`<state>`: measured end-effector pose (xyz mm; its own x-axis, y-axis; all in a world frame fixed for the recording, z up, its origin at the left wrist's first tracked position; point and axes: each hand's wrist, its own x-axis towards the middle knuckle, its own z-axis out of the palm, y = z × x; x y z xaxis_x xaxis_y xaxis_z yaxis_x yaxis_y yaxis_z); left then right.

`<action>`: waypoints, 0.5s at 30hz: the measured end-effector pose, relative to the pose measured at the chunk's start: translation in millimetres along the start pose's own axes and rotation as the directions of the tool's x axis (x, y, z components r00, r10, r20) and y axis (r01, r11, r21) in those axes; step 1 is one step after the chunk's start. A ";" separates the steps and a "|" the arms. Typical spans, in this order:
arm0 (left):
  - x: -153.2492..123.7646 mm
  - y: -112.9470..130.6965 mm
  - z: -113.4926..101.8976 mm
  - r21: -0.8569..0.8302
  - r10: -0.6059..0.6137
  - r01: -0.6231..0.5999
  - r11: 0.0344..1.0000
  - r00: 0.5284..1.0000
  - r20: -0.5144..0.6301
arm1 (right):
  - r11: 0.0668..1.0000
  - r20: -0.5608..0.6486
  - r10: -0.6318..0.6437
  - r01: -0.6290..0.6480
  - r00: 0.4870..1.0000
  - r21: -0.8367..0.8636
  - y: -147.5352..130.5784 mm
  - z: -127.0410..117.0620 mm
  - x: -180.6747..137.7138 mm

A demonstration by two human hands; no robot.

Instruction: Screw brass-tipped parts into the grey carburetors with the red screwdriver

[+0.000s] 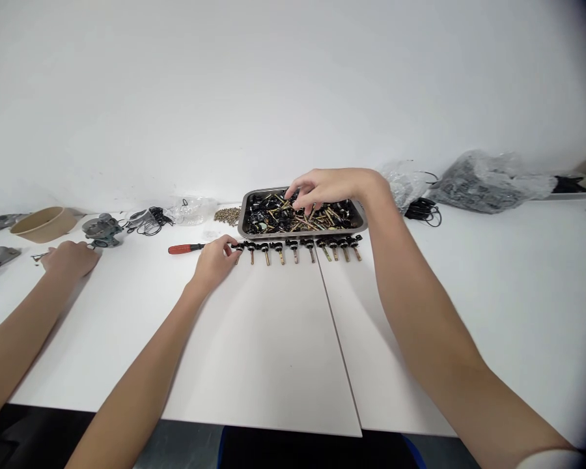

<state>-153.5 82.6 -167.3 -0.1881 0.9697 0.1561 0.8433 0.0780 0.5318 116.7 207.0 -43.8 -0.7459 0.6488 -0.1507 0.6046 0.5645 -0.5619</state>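
Note:
My left hand [217, 262] is closed at the left end of a row, its fingertips pinching a small part [237, 247] with a black head and a brass-coloured stem. Several more such black-headed parts [295, 249] lie side by side to its right, stems toward me. Over the metal tray [300, 233] hangs my right hand [317, 189], palm down. Its fingers are bent but apart, and nothing shows between them. Heaped in the tray are many of the same black and brass-coloured parts [268, 212]; my right hand hides some of them.
A red-handled screwdriver [185, 249] lies left of my left hand. Small brass pieces [228, 215] are piled beside the tray. Farther left, a co-worker's hand [71, 258] rests near a grey metal casting [102, 230] and a tan bowl [43, 225]. Plastic bags [488, 182] stand at right.

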 end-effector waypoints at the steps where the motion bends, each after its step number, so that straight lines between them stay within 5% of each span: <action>1: 0.5 -1.1 0.0 0.000 -0.007 0.007 1.000 1.000 0.000 | 1.000 -0.001 0.013 -0.013 1.000 -0.001 -0.2 -0.2 -0.6; 15: 0.3 -1.4 0.2 0.037 -0.020 0.021 0.999 1.000 -0.017 | 0.999 -0.031 0.013 -0.014 0.999 -0.031 -9.3 -1.9 -8.2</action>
<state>-154.7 82.9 -168.2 -0.2137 0.9638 0.1596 0.8575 0.1068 0.5033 117.7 197.4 -35.7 -0.7285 0.6720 -0.1327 0.6236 0.5706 -0.5343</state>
